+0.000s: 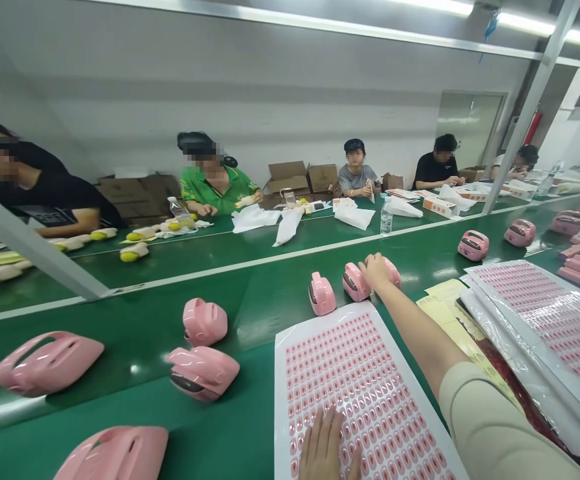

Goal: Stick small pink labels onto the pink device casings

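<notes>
A white sheet (pixel 285 373) with rows of small pink oval stickers lies in front of me. My left hand (pixel 323 447) rests on its lower part, fingers spread and flat. Past the sheet's far edge, my right hand (pixel 376 270) reaches out with bent fingers closed at the top of a pink plastic housing (pixel 355 283); its fingertips are partly hidden. Another pink housing (pixel 393 270) sits just behind that hand, and one more pink housing (pixel 323 293) stands to its left.
Several pink housings, including one at left (pixel 47 363), sit on the green belt (pixel 260 307). Plastic-wrapped sticker sheets (pixel 545 320) lie at right beside yellow papers (pixel 445 313). A water bottle (pixel 386 217) stands beyond. Several people work across the line. Metal posts (pixel 530 107) rise nearby.
</notes>
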Motion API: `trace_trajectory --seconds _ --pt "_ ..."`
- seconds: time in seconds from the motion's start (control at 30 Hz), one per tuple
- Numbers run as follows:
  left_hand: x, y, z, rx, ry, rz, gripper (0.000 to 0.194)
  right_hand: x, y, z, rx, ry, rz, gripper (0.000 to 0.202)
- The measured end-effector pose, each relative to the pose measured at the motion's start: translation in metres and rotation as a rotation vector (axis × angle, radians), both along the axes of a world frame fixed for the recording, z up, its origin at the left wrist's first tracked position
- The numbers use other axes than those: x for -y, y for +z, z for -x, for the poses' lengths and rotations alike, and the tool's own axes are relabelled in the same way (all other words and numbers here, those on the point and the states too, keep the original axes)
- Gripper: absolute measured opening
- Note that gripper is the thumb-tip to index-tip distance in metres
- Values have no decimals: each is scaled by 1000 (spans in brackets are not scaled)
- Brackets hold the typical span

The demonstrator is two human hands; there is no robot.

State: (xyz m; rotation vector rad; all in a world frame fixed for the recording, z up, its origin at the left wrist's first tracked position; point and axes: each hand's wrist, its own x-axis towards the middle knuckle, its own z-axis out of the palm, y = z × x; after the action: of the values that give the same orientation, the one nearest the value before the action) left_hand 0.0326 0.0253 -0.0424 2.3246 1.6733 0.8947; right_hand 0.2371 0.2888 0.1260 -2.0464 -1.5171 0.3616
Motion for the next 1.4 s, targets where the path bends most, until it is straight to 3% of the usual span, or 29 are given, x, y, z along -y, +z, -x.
trace_trajectory --seconds 0.13,0.23,0.4,0.5,0.57,0.7,0.8,0.87,0.97,1.07,1.13,1.2,1.3,1.4 --pt "-1 9 0 310 -17 100 44 8 -2 -41 -39 -148 35 32" --pt "-4 19 5 412 -60 238 42 24 -2 -75 -119 -244 103 30" --pt "1 33 8 651 -43 343 52 65 12 -106 -244 -258 77 28" --pt "6 45 -10 950 31 371 55 100 19 -93 -338 -159 74 20" --pt "7 56 -29 1201 -5 458 59 131 16 -69 -418 -56 125 19" --pt "9 70 -53 1671 -266 674 68 200 -4 -8 -590 183 334 10" --pt "15 58 -41 1827 -420 763 65 224 -13 8 -670 339 476 10" --pt "19 40 -22 1871 -435 840 56 216 -11 -8 -634 327 482 17" --pt "20 13 4 1903 -387 955 50 178 -2 -62 -523 98 321 23" --pt "16 -3 12 1944 -237 910 44 139 -1 -118 -421 -151 256 28" --pt "11 -3 7 1994 -202 847 44 123 -8 -140 -372 -256 274 30" --pt "7 3 -1 2041 -286 829 48 115 -18 -149 -333 -319 288 29" --pt "6 17 -12 2070 -465 856 46 111 -31 -148 -278 -369 268 29" --pt "8 29 -16 2075 -481 885 41 111 -38 -144 -216 -387 216 30"
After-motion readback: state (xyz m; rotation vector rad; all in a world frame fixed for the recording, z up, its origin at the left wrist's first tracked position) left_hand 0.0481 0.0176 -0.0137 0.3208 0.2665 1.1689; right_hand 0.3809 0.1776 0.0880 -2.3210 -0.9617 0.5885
